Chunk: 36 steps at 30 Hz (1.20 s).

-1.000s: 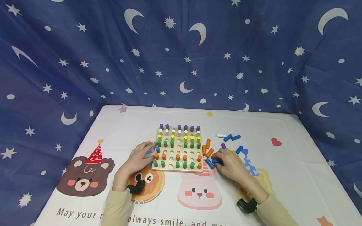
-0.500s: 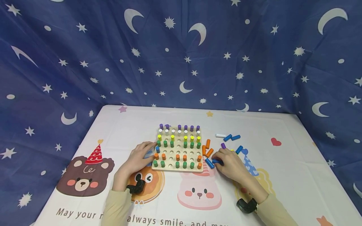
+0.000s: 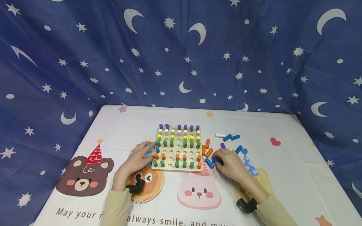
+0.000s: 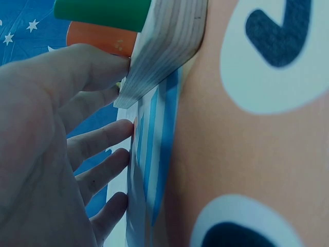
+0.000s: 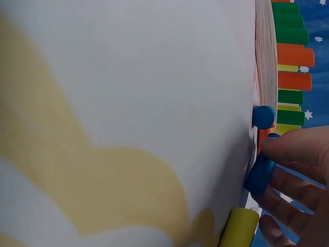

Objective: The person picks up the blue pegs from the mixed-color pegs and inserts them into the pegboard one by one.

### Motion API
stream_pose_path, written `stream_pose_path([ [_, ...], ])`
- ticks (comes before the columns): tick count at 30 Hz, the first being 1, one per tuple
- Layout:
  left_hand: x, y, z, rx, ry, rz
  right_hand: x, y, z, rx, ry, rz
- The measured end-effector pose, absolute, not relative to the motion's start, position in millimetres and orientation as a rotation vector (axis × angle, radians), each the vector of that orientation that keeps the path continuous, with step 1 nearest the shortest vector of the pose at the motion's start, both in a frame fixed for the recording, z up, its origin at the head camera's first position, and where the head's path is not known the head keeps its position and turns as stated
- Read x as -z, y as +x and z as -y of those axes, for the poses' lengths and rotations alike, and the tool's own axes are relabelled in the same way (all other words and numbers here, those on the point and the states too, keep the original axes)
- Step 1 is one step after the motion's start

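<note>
A wooden pegboard [image 3: 178, 170] bears upright rows of purple, white, yellow, green and orange pegs. A lone blue peg [image 3: 157, 149] stands at the left of an otherwise bare row. My left hand [image 3: 138, 157] rests at the board's left side, thumb touching its edge by an orange peg [image 4: 100, 38], other fingers loosely extended. To the right of the board, my right hand [image 3: 230, 163] pinches a blue peg [image 5: 261, 172] between thumb and fingers, low over the table. Another blue peg [image 3: 209, 163] lies just left of it.
Loose orange pegs [image 3: 207, 143] lie along the board's right side. Beyond the right hand are a white peg [image 3: 220, 135], several blue pegs [image 3: 235, 137] and a purple peg [image 3: 223, 145]. A yellow peg [image 5: 240, 229] lies close under the right fingers. A starry blue curtain [image 3: 181, 62] hangs behind.
Both hands and the pegs hold their places across the frames; only the head view shifts very slightly.
</note>
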<state>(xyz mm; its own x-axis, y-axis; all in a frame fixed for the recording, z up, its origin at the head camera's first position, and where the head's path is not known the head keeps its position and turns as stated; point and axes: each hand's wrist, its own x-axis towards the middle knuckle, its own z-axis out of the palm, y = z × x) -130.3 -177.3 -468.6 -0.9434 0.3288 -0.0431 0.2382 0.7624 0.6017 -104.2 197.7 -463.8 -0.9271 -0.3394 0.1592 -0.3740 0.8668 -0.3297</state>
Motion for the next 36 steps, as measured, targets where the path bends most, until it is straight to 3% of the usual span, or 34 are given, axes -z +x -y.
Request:
stream_pose_path([
  [36, 465, -129, 177, -0.929, 0.457, -2.807, 449, -103, -192, -0.625, 0.474, 2.961],
])
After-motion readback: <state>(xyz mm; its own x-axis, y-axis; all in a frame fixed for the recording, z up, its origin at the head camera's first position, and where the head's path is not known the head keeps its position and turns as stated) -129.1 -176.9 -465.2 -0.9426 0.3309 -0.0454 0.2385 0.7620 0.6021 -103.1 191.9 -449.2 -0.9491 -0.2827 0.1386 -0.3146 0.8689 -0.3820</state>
